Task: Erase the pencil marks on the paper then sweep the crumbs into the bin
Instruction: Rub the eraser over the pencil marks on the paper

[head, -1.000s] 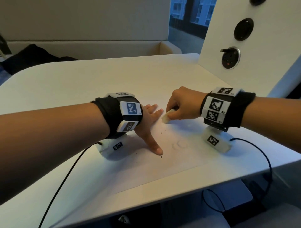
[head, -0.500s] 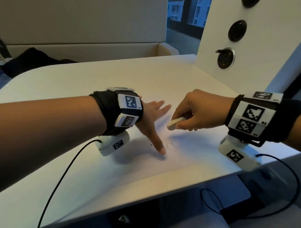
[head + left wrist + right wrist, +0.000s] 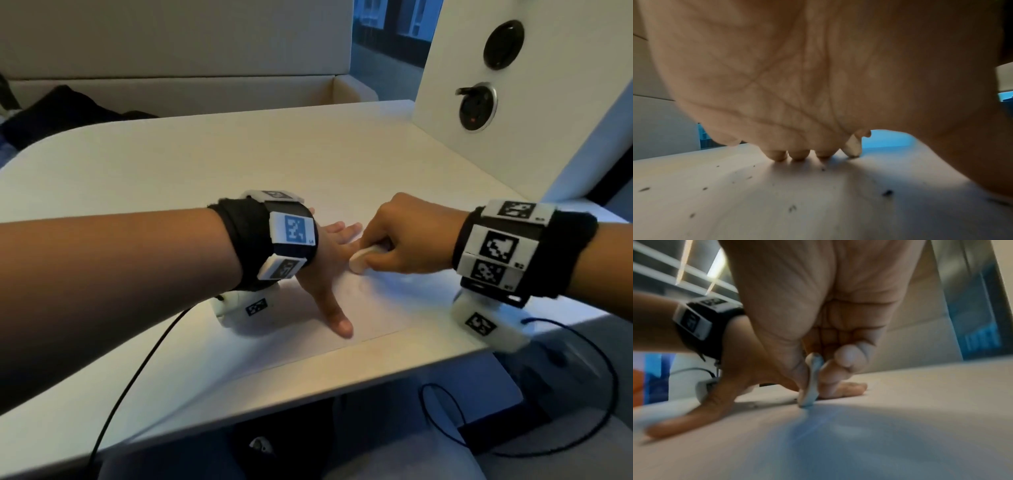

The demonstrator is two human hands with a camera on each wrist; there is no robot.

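1. Eraser (image 3: 364,259): small, pale and flattish. We see it pinched between the thumb and curled fingers of the right hand (image 3: 407,236), its lower edge touching the paper (image 3: 394,308). We judge it light, slightly rubbery and grippy, best held low on its flat faces so that it does not bend under pressure.
2. Paper: one thin white sheet lying flat on the table (image 3: 239,154), its near edge close to the table's front edge. We judge it flimsy, apt to crease or slide when rubbed, so it needs holding down close to the rubbed spot.
3. Left hand (image 3: 329,267): spread flat on the sheet with straight fingers (image 3: 797,155) and thumb splayed toward us, pressing and holding nothing. The eraser works just beside these fingertips.
4. Crumbs (image 3: 887,192): dark flecks scattered over the sheet under the left palm. We judge them nearly weightless and easily smeared, suited to a light brushing with the side of the hand.
5. Pencil marks: too faint for us to judge.
6. Bin: not in view.
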